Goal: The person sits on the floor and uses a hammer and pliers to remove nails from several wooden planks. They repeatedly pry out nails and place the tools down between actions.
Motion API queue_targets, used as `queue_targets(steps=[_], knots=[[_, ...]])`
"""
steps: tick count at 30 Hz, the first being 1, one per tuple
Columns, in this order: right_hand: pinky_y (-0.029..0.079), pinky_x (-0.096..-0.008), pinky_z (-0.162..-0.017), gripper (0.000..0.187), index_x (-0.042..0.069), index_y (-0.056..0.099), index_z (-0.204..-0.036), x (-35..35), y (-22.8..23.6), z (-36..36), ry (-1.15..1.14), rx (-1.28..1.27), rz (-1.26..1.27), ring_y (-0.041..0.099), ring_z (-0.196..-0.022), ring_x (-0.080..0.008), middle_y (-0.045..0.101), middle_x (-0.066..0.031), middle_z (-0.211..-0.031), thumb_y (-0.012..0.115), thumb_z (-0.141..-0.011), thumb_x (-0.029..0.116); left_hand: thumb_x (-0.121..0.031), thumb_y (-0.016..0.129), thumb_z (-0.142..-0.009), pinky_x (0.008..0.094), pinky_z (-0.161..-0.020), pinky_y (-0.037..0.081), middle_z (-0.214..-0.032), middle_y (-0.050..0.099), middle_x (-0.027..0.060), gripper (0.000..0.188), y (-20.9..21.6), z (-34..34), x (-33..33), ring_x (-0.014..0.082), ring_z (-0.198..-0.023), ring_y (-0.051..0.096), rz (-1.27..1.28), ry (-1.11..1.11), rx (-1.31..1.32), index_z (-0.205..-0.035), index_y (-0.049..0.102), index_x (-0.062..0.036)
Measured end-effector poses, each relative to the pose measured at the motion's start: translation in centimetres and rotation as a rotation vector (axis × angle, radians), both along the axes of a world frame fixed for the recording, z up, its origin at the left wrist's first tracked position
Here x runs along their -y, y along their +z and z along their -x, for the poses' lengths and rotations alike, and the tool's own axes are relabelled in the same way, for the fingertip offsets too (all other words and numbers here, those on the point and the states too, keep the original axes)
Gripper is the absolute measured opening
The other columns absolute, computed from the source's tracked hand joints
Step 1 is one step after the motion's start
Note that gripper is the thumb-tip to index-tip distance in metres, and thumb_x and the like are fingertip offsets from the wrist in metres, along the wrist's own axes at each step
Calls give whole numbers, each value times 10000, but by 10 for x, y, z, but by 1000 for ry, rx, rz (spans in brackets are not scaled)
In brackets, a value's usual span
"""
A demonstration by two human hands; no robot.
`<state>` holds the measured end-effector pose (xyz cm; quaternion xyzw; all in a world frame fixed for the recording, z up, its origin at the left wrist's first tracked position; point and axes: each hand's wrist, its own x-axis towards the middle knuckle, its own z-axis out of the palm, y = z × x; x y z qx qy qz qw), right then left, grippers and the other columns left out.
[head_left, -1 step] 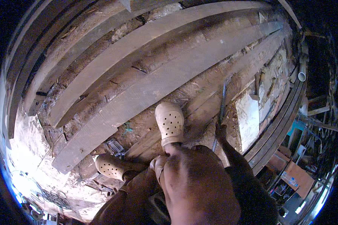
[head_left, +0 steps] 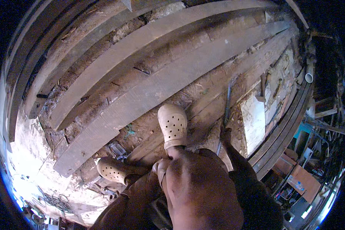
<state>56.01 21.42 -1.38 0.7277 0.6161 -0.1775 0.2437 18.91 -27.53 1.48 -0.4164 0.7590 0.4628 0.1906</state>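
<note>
My right hand (head_left: pixel 225 134) is closed around a long, thin metal bar (head_left: pixel 228 101), bluish-grey and bent at its far end. The bar slants away over the boards and dirt, and its near end runs down beside my leg. A large bare, rounded form (head_left: pixel 203 191), apparently my bent knee, fills the lower middle. My left hand cannot be made out plainly; a small pale shape beside the knee may be fingers. Two cream clogs with holes are on my feet, one clog (head_left: pixel 173 122) in the middle and the other clog (head_left: pixel 112 170) lower left.
Beyond my feet lies a broad curved plank (head_left: pixel 157 92), with another curved timber (head_left: pixel 115 63) behind it. A pale flat sheet (head_left: pixel 253 119) is right of the bar. Long stacked boards (head_left: pixel 276 143) and a white pipe end (head_left: pixel 309 78) stand farther right. Cable coils (head_left: pixel 55 203) lie lower left.
</note>
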Motion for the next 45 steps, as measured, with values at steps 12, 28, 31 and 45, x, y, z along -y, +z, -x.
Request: queue_targets(steps=[12, 28, 31, 45], knots=[[452, -499, -836, 442, -2, 598, -1022, 59, 97, -2, 145, -141, 76, 568, -935, -392, 603, -254, -988, 530, -935, 426, -438, 652, -857, 322, -772, 437, -845, 555, 49, 371, -11, -60, 20, 192, -787, 534, 85, 83, 84, -931, 559, -86], [482, -494, -758, 414, 21, 645, -967, 1, 223, 218, 978, -44, 280, 595, -800, -417, 633, -244, -886, 505, -946, 410, -454, 703, -807, 352, -886, 463, -950, 648, 101, 466, -47, -24, -30, 243, -911, 622, 109, 152, -288, -1015, 589, -53], [487, -494, -744, 411, 25, 653, -957, -6, 218, 265, 1141, -35, 283, 600, -775, -421, 639, -242, -867, 500, -948, 407, -457, 713, -798, 358, -907, 468, -969, 666, 111, 486, 2, 52, -56, 252, -934, 639, 159, -88, -616, -1031, 595, -47], [419, -539, -630, 276, 0, 571, -994, 33, 263, 477, 1591, 33, 347, 588, -732, -469, 576, -285, -741, 470, -984, 257, -613, 533, -850, 474, -648, 513, -735, 649, 183, 599, 46, 183, -260, 366, -738, 653, -343, -1675, -877, -885, 595, -19]])
